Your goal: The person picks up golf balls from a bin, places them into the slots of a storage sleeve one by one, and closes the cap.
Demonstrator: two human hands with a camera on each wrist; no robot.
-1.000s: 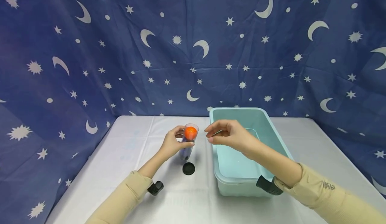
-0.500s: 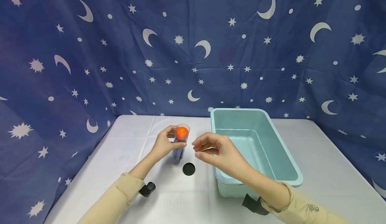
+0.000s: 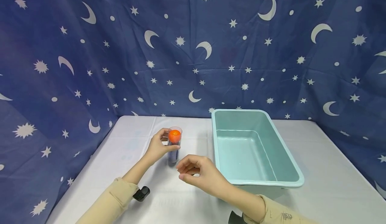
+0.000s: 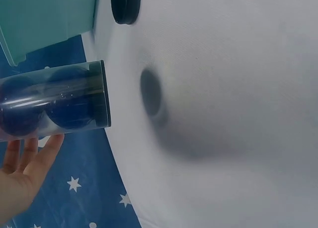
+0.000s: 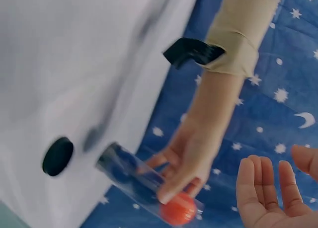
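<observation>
My left hand grips a clear tube between thumb and fingers, above the white table. At its open top sits an orange ball; dark blue balls fill the part below, seen in the left wrist view. The tube's lower end is dark, and its shadow lies apart on the cloth. My right hand hovers to the right of the tube, fingers loosely bent, holding nothing. A round black lid lies on the table in the right wrist view; in the head view my right hand hides nearly all of it.
A pale teal plastic bin stands on the table to the right, its inside bare. White cloth covers the table. A blue curtain with moons and stars rises behind it and along both sides.
My left hand has carried the tube leftward and slightly nearer. The right hand has moved from over the bin's edge left and down toward the lid.
</observation>
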